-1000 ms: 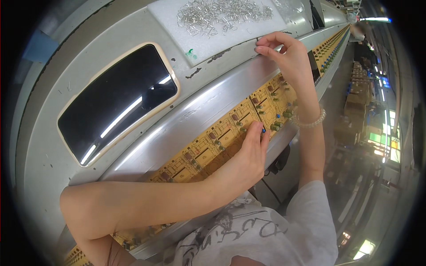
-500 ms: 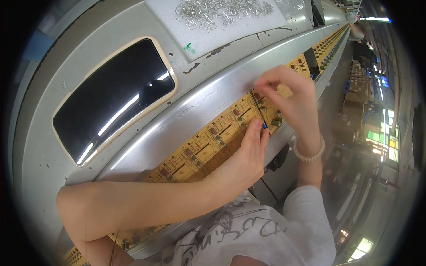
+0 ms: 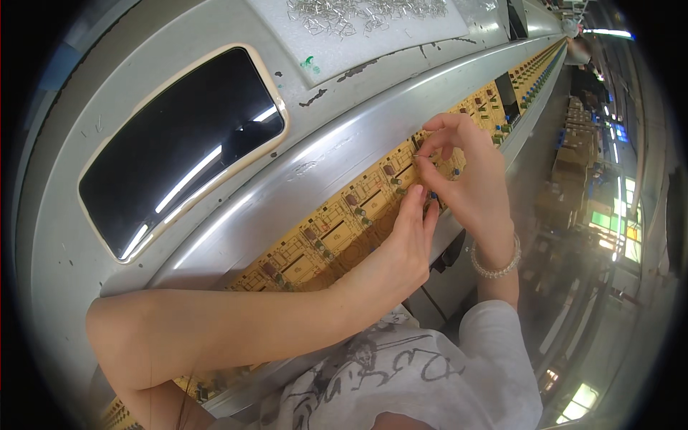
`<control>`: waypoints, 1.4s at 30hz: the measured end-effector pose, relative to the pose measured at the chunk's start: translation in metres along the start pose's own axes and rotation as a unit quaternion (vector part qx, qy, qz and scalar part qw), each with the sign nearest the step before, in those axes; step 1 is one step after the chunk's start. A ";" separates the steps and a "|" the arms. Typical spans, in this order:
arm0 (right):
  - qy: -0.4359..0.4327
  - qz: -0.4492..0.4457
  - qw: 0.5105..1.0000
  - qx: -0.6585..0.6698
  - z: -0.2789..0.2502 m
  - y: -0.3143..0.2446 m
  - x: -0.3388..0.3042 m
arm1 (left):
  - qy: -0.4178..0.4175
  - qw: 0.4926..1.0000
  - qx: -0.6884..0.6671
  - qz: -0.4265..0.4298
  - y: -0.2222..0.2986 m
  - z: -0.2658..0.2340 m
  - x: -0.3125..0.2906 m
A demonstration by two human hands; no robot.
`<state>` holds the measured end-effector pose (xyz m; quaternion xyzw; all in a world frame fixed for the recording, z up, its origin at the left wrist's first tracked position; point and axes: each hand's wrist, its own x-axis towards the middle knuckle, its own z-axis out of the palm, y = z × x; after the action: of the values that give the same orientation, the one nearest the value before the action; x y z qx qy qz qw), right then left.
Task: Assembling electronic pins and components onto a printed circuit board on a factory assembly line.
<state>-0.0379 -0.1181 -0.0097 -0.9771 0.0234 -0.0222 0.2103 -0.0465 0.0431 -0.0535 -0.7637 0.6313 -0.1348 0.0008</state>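
Between the thumb and forefinger of my right hand (image 3: 469, 168) is a thin bent metal wire piece (image 3: 418, 155), held just over a yellow-brown circuit board (image 3: 337, 236). A clear beaded bracelet circles that wrist. My left hand (image 3: 401, 240) rests with fingers stretched out on the board's near side, its fingertips beside a small blue component (image 3: 433, 195); its thumb is hidden. The board carries dark red blocks, green cylinders and long slots. My left forearm covers part of the row of boards.
A white foam sheet (image 3: 387, 46) at the far side bears a heap of bent wire pieces (image 3: 344, 16). A black glossy panel (image 3: 186, 150) with a cream rim lies on the grey worktop. A metal rail (image 3: 301, 172) edges the boards, which run far right. Stacked cartons (image 3: 566, 154) stand beyond.
My right hand has lowered toward the board, and the wire piece in its pinch now shows. The boards have slid slightly up and right; my left hand stays almost in place.
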 end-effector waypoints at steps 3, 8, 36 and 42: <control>0.000 -0.004 0.999 -0.032 0.000 -0.005 0.000 | 0.033 0.998 0.044 -0.029 0.014 0.020 -0.001; 0.001 -0.002 0.999 -0.051 0.003 -0.006 0.001 | 0.020 0.999 0.036 -0.017 0.003 0.005 -0.002; -0.044 0.087 0.992 -0.083 -0.006 -0.011 0.019 | -0.020 0.999 -0.037 0.024 -0.004 -0.012 0.001; -0.070 0.065 0.983 -0.159 -0.010 -0.013 0.027 | -0.035 0.999 -0.029 0.024 -0.003 -0.014 0.003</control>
<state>-0.0110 -0.1122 0.0054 -0.9937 0.0749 0.0642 0.0541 -0.0460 0.0432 -0.0389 -0.7525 0.6524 -0.0898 0.0043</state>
